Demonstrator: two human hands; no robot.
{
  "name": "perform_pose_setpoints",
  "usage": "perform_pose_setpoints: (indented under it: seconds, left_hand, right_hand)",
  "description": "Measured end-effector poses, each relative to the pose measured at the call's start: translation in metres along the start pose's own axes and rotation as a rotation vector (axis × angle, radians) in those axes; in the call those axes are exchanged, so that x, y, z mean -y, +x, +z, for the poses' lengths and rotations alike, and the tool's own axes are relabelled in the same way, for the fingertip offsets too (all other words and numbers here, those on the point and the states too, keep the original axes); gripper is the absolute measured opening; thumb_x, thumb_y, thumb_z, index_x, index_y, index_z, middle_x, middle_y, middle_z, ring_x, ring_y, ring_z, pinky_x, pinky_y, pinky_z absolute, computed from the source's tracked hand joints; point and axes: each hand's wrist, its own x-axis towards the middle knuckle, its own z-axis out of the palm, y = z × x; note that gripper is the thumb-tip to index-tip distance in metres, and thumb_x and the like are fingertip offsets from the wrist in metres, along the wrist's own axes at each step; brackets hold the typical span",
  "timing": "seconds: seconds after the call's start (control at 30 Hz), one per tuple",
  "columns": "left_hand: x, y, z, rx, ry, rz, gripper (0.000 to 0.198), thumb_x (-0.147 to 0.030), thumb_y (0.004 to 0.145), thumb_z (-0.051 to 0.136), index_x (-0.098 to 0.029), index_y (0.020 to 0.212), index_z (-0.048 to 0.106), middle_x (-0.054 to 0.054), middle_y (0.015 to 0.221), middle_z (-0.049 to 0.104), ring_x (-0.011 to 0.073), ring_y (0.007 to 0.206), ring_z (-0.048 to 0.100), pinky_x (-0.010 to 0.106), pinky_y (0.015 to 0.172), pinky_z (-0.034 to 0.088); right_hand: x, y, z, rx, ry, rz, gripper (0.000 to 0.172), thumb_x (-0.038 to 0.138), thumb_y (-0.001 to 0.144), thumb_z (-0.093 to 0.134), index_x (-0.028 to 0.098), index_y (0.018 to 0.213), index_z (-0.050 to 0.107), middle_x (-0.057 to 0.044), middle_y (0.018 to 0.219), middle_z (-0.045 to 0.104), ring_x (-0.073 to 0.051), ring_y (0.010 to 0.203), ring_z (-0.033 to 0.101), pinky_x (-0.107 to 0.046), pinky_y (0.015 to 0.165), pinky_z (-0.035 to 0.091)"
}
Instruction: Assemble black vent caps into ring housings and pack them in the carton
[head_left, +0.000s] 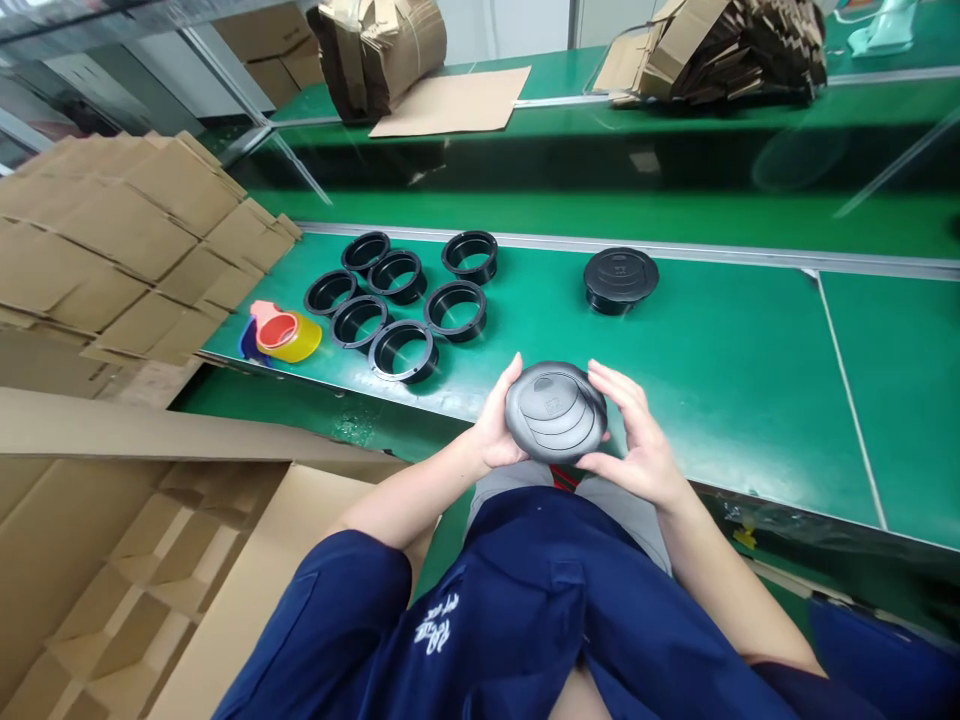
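Observation:
I hold a round black plastic cap (553,410) between both hands, just above the near edge of the green table (712,370). My left hand (495,432) grips its left rim with the thumb up along the side. Wrapped round its right rim and underside is my right hand (637,440). Several open black plastic rings (405,350) lie in a cluster on the table to the left. One assembled black capped ring (620,279) stands alone farther back on the table.
A roll of yellow tape with a red and pink holder (283,333) lies at the table's left edge. Flattened cardboard (120,230) is stacked at left, and an open box with dividers (127,590) stands beside me. More cardboard (450,100) lies on the far table.

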Motion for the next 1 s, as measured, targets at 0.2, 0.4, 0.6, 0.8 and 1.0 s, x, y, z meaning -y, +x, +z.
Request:
perform_pose_setpoints:
  seconds: [0.2, 0.4, 0.6, 0.8, 1.0]
  left_hand:
    - [0.004, -0.008, -0.011, 0.086, 0.131, 0.062, 0.084, -0.063, 0.080, 0.079, -0.017, 0.145, 0.053, 0.022, 0.145, 0.056, 0.0463, 0.137, 0.049, 0.066, 0.112, 0.038]
    - [0.005, -0.006, -0.015, -0.026, 0.171, 0.066, 0.096, -0.087, 0.087, 0.042, -0.014, 0.148, 0.051, 0.022, 0.147, 0.055, 0.0398, 0.139, 0.049, 0.057, 0.115, 0.038]
    - [0.001, -0.002, -0.007, -0.105, 0.087, 0.072, 0.094, -0.085, 0.093, 0.015, -0.019, 0.153, 0.046, 0.018, 0.139, 0.063, 0.0357, 0.128, 0.061, 0.053, 0.111, 0.043]
    - [-0.002, -0.001, -0.003, -0.123, 0.124, 0.115, 0.092, -0.081, 0.096, 0.011, -0.018, 0.151, 0.049, 0.017, 0.139, 0.063, 0.0342, 0.128, 0.061, 0.051, 0.111, 0.044]
    - [-0.002, 0.000, 0.000, -0.169, 0.216, 0.065, 0.095, -0.080, 0.097, 0.007, -0.014, 0.147, 0.053, 0.017, 0.129, 0.069, 0.0337, 0.121, 0.065, 0.047, 0.105, 0.049]
  right_hand:
    - [-0.003, 0.001, 0.002, 0.123, -0.069, -0.027, 0.075, 0.059, 0.099, 0.062, 0.029, 0.161, 0.032, -0.013, 0.154, 0.044, -0.035, 0.140, 0.043, -0.055, 0.115, 0.041]
    - [-0.003, 0.006, 0.000, 0.066, -0.258, -0.023, 0.055, 0.064, 0.107, 0.036, 0.031, 0.142, 0.061, -0.012, 0.147, 0.043, -0.037, 0.136, 0.038, -0.061, 0.114, 0.032]
    - [-0.009, 0.017, -0.004, 0.080, -0.272, -0.044, 0.050, 0.059, 0.109, 0.033, 0.032, 0.132, 0.068, -0.009, 0.149, 0.042, -0.035, 0.136, 0.036, -0.060, 0.115, 0.029]
    - [-0.013, 0.016, 0.004, 0.062, -0.250, -0.074, 0.050, 0.057, 0.109, 0.033, 0.032, 0.140, 0.063, -0.009, 0.150, 0.041, -0.035, 0.137, 0.035, -0.061, 0.117, 0.028]
    - [0.009, 0.022, 0.000, 0.159, -0.237, -0.146, 0.043, 0.057, 0.108, 0.040, 0.038, 0.127, 0.072, 0.002, 0.165, 0.021, -0.040, 0.150, 0.013, -0.069, 0.121, 0.005]
